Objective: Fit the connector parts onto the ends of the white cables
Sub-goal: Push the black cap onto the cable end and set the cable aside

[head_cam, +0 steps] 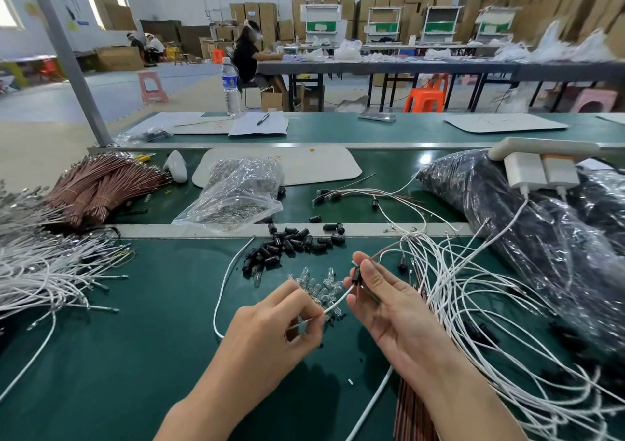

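My left hand [287, 322] pinches a white cable [338, 300] near its end, and the cable's loose length loops away to the left over the green mat. My right hand [382, 291] holds a small black connector part [355, 275] between thumb and fingers; the cable's tip meets this part. A thin brown wire runs up and right from the connector. Beneath the hands lies a heap of small clear glass bulbs [314, 286]. A pile of loose black connector parts [291, 242] sits just beyond, at the mat's far edge.
Loose white cables [473, 288] spread on the right, more white cables [44, 271] on the left. Brown wire bundles [101, 186], a clear bag of metal parts [236, 193] and a black plastic bag [541, 224] lie behind. A power strip with chargers [541, 166] hangs right.
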A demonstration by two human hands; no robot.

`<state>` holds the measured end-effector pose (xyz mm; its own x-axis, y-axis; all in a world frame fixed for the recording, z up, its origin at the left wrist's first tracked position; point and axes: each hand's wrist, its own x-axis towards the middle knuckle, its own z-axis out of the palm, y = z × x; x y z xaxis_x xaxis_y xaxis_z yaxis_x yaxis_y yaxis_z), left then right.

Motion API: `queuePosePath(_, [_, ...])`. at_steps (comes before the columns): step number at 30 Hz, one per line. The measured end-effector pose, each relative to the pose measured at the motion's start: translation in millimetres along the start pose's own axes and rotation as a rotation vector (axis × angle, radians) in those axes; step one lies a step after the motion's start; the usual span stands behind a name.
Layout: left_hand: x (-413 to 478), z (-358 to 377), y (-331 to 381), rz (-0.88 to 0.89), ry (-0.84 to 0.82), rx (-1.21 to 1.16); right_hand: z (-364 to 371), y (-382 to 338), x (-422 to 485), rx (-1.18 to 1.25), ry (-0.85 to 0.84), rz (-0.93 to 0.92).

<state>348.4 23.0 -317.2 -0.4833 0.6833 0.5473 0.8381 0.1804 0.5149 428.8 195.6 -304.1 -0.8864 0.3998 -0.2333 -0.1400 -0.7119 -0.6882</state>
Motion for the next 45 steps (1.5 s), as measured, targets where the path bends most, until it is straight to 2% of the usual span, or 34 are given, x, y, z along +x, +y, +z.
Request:
queuePosePath(9, [1,3,2,-0.046,0.091,0.072,3,9,2,-0.056,-0.032,-0.003])
queuePosePath(16, [2,7,4,-0.043,0.140,0.125,5,14,2,0.042,-0.052,-0.021])
queuePosePath(30, [3,6,5,-0.077,0.210,0.202,8,14,0,0.072,-0.065,-0.056])
queuePosePath(45, [2,7,4,-0.073,0.242,0.164,10,14,-2,0.063,-0.100,-0.056])
